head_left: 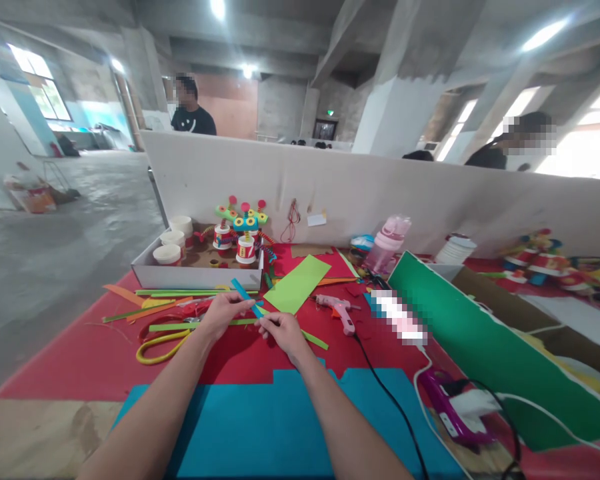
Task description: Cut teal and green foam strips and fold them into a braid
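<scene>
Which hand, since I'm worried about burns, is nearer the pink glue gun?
Right. The right hand is left of the pink glue gun; the left hand is farther left.

Left hand, right hand: both bare, slender-fingered. Left forearm, right forearm: uncovered as far as view reaches, slim at wrists, broadening smoothly toward lower edge of view.

Two hands sat at the clock's centre. Around them were one glue gun at three o'clock, one lime sheet and one pink bottle at two, one purple power strip at four, and three white-topped cups in one box at ten. Paper strips at nine overlapped too much to count.
</scene>
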